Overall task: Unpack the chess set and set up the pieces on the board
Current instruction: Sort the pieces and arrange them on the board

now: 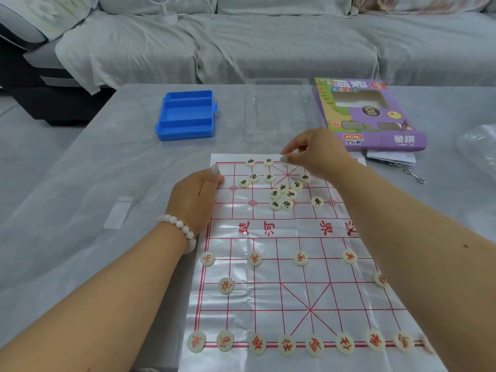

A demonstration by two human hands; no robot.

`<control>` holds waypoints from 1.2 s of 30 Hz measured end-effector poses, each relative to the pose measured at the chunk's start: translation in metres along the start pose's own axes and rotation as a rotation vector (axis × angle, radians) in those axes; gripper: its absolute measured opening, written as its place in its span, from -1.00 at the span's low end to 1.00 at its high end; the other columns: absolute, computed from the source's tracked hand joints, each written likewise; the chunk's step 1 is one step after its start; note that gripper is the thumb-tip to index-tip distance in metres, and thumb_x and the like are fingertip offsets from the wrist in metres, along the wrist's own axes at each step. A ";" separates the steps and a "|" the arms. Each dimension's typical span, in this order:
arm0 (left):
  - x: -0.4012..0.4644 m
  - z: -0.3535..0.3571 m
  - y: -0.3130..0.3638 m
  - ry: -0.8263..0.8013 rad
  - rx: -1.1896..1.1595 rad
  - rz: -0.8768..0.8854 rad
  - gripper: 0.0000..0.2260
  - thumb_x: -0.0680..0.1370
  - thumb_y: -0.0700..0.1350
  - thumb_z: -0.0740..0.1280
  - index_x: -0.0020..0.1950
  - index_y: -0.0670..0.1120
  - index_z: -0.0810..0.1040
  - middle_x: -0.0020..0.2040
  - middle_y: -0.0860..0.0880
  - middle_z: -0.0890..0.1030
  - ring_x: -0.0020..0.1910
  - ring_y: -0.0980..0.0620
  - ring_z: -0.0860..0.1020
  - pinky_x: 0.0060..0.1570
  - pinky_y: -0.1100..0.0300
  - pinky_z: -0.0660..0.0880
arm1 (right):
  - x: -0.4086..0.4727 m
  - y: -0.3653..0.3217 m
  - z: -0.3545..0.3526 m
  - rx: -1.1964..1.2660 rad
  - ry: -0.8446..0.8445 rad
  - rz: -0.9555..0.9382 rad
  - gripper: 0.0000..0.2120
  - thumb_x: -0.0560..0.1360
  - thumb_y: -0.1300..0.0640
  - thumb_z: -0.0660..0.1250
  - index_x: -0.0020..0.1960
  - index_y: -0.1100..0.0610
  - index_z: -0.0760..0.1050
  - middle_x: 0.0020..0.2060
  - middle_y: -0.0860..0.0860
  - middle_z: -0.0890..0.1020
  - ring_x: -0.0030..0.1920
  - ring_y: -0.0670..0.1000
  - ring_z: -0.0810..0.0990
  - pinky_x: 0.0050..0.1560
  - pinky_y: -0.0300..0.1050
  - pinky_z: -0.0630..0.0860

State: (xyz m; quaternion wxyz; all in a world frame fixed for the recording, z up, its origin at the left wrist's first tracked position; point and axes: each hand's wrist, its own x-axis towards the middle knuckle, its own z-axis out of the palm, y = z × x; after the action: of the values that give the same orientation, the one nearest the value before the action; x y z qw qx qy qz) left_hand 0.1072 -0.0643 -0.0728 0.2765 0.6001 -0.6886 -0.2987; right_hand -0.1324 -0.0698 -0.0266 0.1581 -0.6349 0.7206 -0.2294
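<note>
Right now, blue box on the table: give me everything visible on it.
The blue box looks like moulded plastic, rectangular, lying open-side up with no lid on it. Two inner walls split it into three long compartments, all of which look empty. A small tab sticks out on its right side. It sits flat on the grey-covered table, beyond the board's far-left corner and left of a clear plastic tray. Neither hand touches it.

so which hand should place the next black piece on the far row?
Probably right. The right hand is already at the far row, fingertips pinching over a piece there, with the loose black pieces just below. The left hand rests flat on the board edge, apparently steadying it.
</note>
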 end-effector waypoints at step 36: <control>0.003 0.002 -0.002 -0.012 0.056 -0.005 -0.52 0.63 0.11 -0.07 0.27 -0.06 0.53 0.32 -0.01 0.49 0.31 -0.02 0.41 0.27 0.26 0.15 | -0.035 0.008 -0.012 -0.020 -0.341 -0.052 -0.80 0.33 0.19 0.52 -0.10 -0.03 0.63 -0.35 -0.01 0.47 -0.36 -0.04 0.38 -0.39 -0.27 0.29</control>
State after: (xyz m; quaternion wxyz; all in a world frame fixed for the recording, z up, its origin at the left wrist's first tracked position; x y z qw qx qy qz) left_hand 0.1068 -0.0672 -0.0751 0.2547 0.6074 -0.6969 -0.2838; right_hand -0.1403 -0.0333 -0.0224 0.2655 -0.6847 0.6689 -0.1153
